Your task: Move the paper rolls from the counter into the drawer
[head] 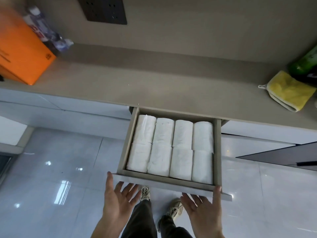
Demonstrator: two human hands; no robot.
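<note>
Drawer (217, 152) is seen pulled out from under the counter (154, 86), a shallow box with flat grey-beige walls and a pale, matte front panel. Eight paper rolls (171, 148) are packed inside, lying on their sides in two rows of four, each touching its neighbours; they are white, soft-looking cylinders, slightly crinkled, the far left one apparently wrapped in thin film. No rolls are seen on the counter, a smooth beige slab with a straight front edge. Left hand (118, 201) is held spread wide, palm toward the drawer front, thumb tip at the left corner of the front panel, fingers just below its lower edge; nothing is gripped. Right hand (204, 205) is likewise opened flat and empty, thumb tip against the panel near its right end, fingers fanned beneath. On the counter's left end a glossy orange box (22, 52) is noted, with a blurred plastic bottle (44, 31) behind it. At the right end a folded yellow cloth (289, 91), fuzzy with a pale border, is lying beside a green bottle (305, 64). A dark perforated panel (104, 9) is set in the wall. Below, glossy grey floor tiles (60, 186), dark trousers and light shoes (145, 193) are visible.
</note>
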